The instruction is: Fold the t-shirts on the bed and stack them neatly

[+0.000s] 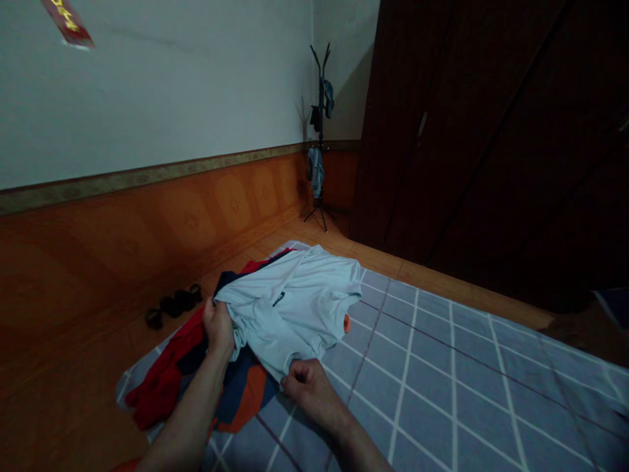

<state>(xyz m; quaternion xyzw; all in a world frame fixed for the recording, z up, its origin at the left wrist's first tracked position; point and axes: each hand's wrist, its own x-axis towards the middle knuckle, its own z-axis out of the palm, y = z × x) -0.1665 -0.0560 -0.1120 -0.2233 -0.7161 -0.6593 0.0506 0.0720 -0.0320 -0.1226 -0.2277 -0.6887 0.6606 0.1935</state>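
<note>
A pale T-shirt (295, 288) with a small dark chest print lies spread over other clothes at the bed's corner. Its hem edge is gripped by my left hand (219, 326), fingers closed on the bunched cloth. My right hand (305, 383) pinches the shirt near its sleeve, on the side closer to me. Underneath, a red garment (164, 373) and a navy and orange garment (248, 393) stick out to the left and front. A bit of orange cloth (347, 323) shows beside the shirt's neckline.
The bed has a grey checked sheet (442, 373). Dark shoes (177, 301) lie on the floor left of it. A coat rack (321, 124) with hung items stands in the corner, beside a dark wardrobe (457, 131). Orange panelling (196, 216) lines the left wall.
</note>
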